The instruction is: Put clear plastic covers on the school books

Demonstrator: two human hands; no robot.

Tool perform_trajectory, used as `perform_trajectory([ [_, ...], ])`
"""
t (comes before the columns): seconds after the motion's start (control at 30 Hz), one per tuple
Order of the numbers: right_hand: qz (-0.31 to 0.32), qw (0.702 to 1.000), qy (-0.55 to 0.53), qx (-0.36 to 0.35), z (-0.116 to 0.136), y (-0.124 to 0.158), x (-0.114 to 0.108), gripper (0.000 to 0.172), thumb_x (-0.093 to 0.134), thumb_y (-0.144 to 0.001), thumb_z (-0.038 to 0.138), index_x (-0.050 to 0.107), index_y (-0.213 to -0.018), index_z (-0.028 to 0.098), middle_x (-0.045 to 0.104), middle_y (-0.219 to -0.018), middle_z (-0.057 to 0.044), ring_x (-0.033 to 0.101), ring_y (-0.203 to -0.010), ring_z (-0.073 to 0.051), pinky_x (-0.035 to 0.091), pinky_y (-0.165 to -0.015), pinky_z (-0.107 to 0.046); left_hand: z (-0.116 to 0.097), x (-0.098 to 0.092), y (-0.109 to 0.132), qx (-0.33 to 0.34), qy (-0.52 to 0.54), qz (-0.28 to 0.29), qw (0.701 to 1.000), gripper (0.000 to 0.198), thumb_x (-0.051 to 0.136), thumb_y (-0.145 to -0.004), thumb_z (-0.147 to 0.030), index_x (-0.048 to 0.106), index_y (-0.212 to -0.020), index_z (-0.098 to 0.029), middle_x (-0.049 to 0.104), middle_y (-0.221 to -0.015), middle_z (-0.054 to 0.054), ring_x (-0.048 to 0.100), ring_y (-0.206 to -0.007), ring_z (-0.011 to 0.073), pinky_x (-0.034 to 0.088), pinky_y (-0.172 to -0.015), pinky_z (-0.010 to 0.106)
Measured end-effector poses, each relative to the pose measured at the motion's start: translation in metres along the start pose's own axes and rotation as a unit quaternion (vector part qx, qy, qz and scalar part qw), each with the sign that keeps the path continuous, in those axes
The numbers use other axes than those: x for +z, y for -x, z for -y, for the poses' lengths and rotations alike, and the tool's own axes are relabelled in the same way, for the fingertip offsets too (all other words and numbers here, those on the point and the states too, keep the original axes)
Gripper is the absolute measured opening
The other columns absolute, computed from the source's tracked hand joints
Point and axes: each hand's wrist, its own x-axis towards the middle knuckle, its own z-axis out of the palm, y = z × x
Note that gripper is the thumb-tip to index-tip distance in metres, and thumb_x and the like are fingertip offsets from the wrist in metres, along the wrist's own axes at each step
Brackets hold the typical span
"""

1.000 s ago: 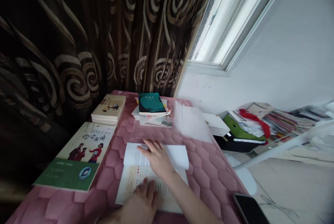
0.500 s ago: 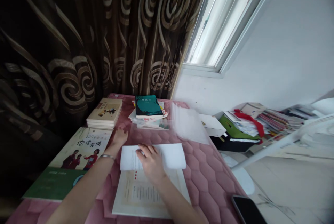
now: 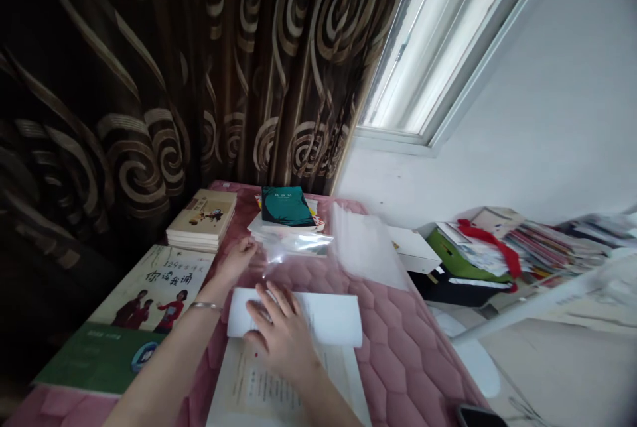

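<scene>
My left hand point(image 3: 239, 258) reaches out beyond the open book, its fingers closed on the edge of a clear plastic sheet point(image 3: 291, 249). That sheet is glossy and lifts up in front of the stacked books. My right hand point(image 3: 282, 324), fingers spread, lies over the open book point(image 3: 331, 321) and presses on its white upper leaf. Printed text shows on the lower page, partly covered by my right forearm. To the left lies a large green and white book point(image 3: 124, 321) with figures on its cover.
A stack of tan books point(image 3: 202, 218) and a teal book point(image 3: 286, 207) on other books stand at the back of the pink quilted surface point(image 3: 398, 347). Clear plastic sheets point(image 3: 365, 248) lie right of them. A phone point(image 3: 478, 416) is at the near right edge; boxes with papers point(image 3: 472, 258) stand beyond.
My left hand has come up and a little right, and the clear plastic sheet has lifted with it. My right hand's fingers have spread. The view has shifted slightly.
</scene>
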Motion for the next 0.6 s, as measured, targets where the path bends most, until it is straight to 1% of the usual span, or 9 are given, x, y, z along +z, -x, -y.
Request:
perform_trajectory([
  [0.07, -0.016, 0.998, 0.034, 0.053, -0.001, 0.000, 0.001, 0.037, 0.055, -0.092, 0.040, 0.058, -0.126, 0.027, 0.054, -0.138, -0.007, 0.042, -0.130, -0.028, 0.033, -0.105, -0.047, -0.001, -0.001, 0.014, 0.009, 0.030, 0.017, 0.999, 0.033, 0.066, -0.078, -0.049, 0.050, -0.084, -0.021, 0.072, -0.084, 0.004, 0.071, -0.068, 0.0197, 0.057, -0.060, 0.031],
  [0.13, -0.027, 0.993, 0.059, 0.097, -0.001, 0.000, 0.002, 0.035, 0.054, -0.093, 0.035, 0.059, -0.126, 0.026, 0.054, -0.138, -0.008, 0.044, -0.129, -0.028, 0.034, -0.104, -0.047, 0.000, -0.003, 0.026, 0.018, 0.065, 0.025, 0.997, 0.036, 0.065, -0.078, -0.052, 0.051, -0.091, -0.022, 0.073, -0.090, 0.005, 0.071, -0.066, 0.0196, 0.054, -0.054, 0.028],
  [0.2, -0.020, 0.992, 0.064, 0.105, 0.000, 0.001, 0.003, 0.035, 0.054, -0.093, 0.034, 0.059, -0.127, 0.026, 0.053, -0.139, -0.008, 0.044, -0.129, -0.029, 0.035, -0.104, -0.046, 0.003, -0.003, 0.036, 0.021, 0.097, 0.029, 0.995, 0.041, 0.064, -0.078, -0.053, 0.052, -0.101, -0.022, 0.074, -0.094, 0.006, 0.071, -0.065, 0.0199, 0.052, -0.050, 0.027],
  [0.23, -0.013, 0.993, 0.059, 0.099, 0.001, 0.002, 0.005, 0.037, 0.054, -0.092, 0.035, 0.058, -0.128, 0.026, 0.053, -0.139, -0.008, 0.044, -0.129, -0.029, 0.035, -0.104, -0.046, 0.004, -0.003, 0.040, 0.021, 0.111, 0.030, 0.993, 0.044, 0.065, -0.078, -0.053, 0.051, -0.106, -0.022, 0.074, -0.094, 0.007, 0.071, -0.067, 0.0205, 0.053, -0.052, 0.028],
  [0.3, 0.008, 0.996, 0.043, 0.081, 0.004, 0.003, 0.008, 0.041, 0.056, -0.091, 0.041, 0.057, -0.129, 0.027, 0.053, -0.139, -0.007, 0.044, -0.129, -0.029, 0.035, -0.103, -0.047, 0.007, -0.003, 0.046, 0.016, 0.139, 0.033, 0.990, 0.047, 0.066, -0.077, -0.050, 0.051, -0.111, -0.022, 0.074, -0.095, 0.008, 0.072, -0.075, 0.0228, 0.056, -0.060, 0.031],
  [0.4, 0.032, 0.997, 0.020, 0.067, 0.009, 0.005, 0.013, 0.049, 0.057, -0.088, 0.051, 0.056, -0.130, 0.026, 0.053, -0.139, -0.008, 0.043, -0.129, -0.030, 0.035, -0.104, -0.048, 0.011, -0.003, 0.052, -0.006, 0.167, 0.036, 0.985, 0.047, 0.065, -0.078, -0.049, 0.051, -0.115, -0.023, 0.074, -0.099, 0.008, 0.072, -0.085, 0.0258, 0.057, -0.071, 0.037],
  [0.47, 0.035, 0.996, 0.019, 0.074, 0.011, 0.005, 0.016, 0.051, 0.056, -0.087, 0.053, 0.056, -0.130, 0.024, 0.053, -0.139, -0.008, 0.043, -0.128, -0.030, 0.034, -0.104, -0.048, 0.013, -0.005, 0.055, -0.017, 0.183, 0.040, 0.982, 0.045, 0.063, -0.079, -0.049, 0.051, -0.115, -0.024, 0.074, -0.102, 0.008, 0.072, -0.089, 0.0267, 0.057, -0.075, 0.039],
  [0.6, 0.037, 0.992, 0.047, 0.107, 0.011, 0.002, 0.017, 0.049, 0.053, -0.090, 0.051, 0.056, -0.129, 0.022, 0.054, -0.138, -0.010, 0.049, -0.121, -0.030, 0.036, -0.101, -0.049, 0.015, -0.007, 0.059, -0.024, 0.197, 0.054, 0.979, 0.039, 0.061, -0.079, -0.049, 0.053, -0.109, -0.025, 0.074, -0.102, 0.007, 0.070, -0.095, 0.0264, 0.054, -0.085, 0.041],
])
